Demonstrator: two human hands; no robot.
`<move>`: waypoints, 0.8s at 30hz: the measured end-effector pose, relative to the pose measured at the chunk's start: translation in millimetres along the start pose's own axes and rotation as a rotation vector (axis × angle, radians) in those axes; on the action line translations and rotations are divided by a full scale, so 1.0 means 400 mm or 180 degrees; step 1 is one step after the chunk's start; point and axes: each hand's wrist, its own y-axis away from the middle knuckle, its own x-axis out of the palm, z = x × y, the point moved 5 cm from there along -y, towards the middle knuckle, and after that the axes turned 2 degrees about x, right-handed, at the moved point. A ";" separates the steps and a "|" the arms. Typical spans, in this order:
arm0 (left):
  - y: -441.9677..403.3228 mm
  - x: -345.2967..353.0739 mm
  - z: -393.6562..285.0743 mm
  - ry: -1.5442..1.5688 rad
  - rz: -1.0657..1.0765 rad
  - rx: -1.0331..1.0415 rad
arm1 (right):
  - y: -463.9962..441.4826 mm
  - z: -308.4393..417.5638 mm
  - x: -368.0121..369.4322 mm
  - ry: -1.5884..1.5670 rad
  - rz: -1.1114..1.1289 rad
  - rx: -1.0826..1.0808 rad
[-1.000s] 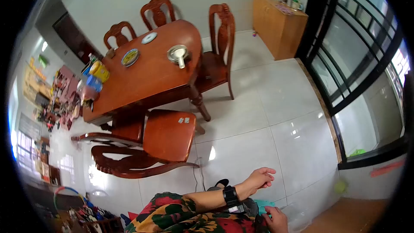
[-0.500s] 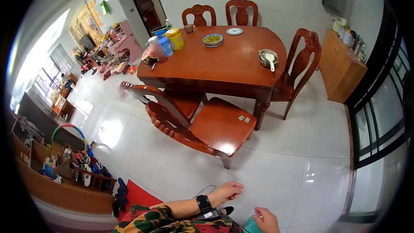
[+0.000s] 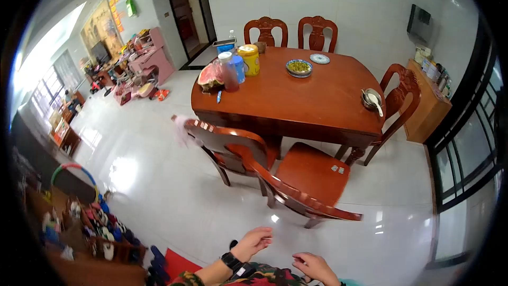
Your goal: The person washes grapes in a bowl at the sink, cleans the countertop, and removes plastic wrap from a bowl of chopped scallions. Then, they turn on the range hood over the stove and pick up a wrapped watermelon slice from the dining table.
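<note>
My left hand (image 3: 255, 242), with a black band on its wrist, is held out over the tiled floor, its fingers loosely bent and holding nothing. To its right, my right hand (image 3: 316, 266) hangs low with its fingers loosely extended and nothing in it. Neither hand touches anything. Nearest to them is a wooden chair (image 3: 312, 175) with two small stickers on its seat, pulled out from the table. Beyond it stands a reddish-brown dining table (image 3: 296, 92). A dish of food (image 3: 299, 68), a plate (image 3: 319, 59) and a bowl (image 3: 365, 100) with a white spoon rest on it.
A cut watermelon (image 3: 210, 76), bottles (image 3: 228, 71) and a yellow tub (image 3: 248, 59) stand at the table's left end. More chairs surround it. A shoe rack (image 3: 114, 249) and a red mat (image 3: 180, 266) lie at lower left; a wooden cabinet (image 3: 423, 111) stands right.
The view has turned left, so the table and chairs appear farther right and lower. Both hands appear slightly farther left. Nothing was taken hold of.
</note>
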 end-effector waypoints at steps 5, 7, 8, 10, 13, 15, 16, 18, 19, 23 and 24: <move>0.074 -0.478 -0.238 0.1063 -0.1575 0.0248 | -0.344 0.283 0.214 0.0565 0.0702 -0.0773; 0.110 -0.606 -0.319 0.1425 -0.1739 0.0510 | -0.428 0.389 0.283 0.0783 0.1092 -0.1176; 0.123 -0.651 -0.362 0.1415 -0.1710 0.0496 | -0.466 0.424 0.308 0.0785 0.1065 -0.1157; 0.134 -0.735 -0.426 0.1643 -0.1921 0.0752 | -0.541 0.472 0.359 0.0783 0.1254 -0.1331; 0.121 -0.796 -0.499 0.1787 -0.1993 0.0797 | -0.639 0.519 0.427 0.0851 0.1539 -0.1402; 0.105 -0.814 -0.558 0.1735 -0.1982 0.0737 | -0.706 0.573 0.459 0.0798 0.1565 -0.1481; 0.089 -0.830 -0.583 0.1722 -0.1972 0.0694 | -0.739 0.599 0.477 0.0782 0.1611 -0.1566; 0.050 -0.879 -0.646 0.1597 -0.1865 0.0656 | -0.809 0.646 0.508 0.0755 0.1591 -0.1646; 0.023 -0.898 -0.680 0.1510 -0.1760 0.0633 | -0.845 0.663 0.518 0.0763 0.1594 -0.1729; -0.069 -0.962 -0.842 0.1157 -0.1872 0.0557 | -0.976 0.726 0.518 0.0762 0.1484 -0.1654; -0.096 -0.960 -0.892 0.0963 -0.1732 0.0491 | -1.005 0.740 0.516 0.0536 0.1332 -0.1820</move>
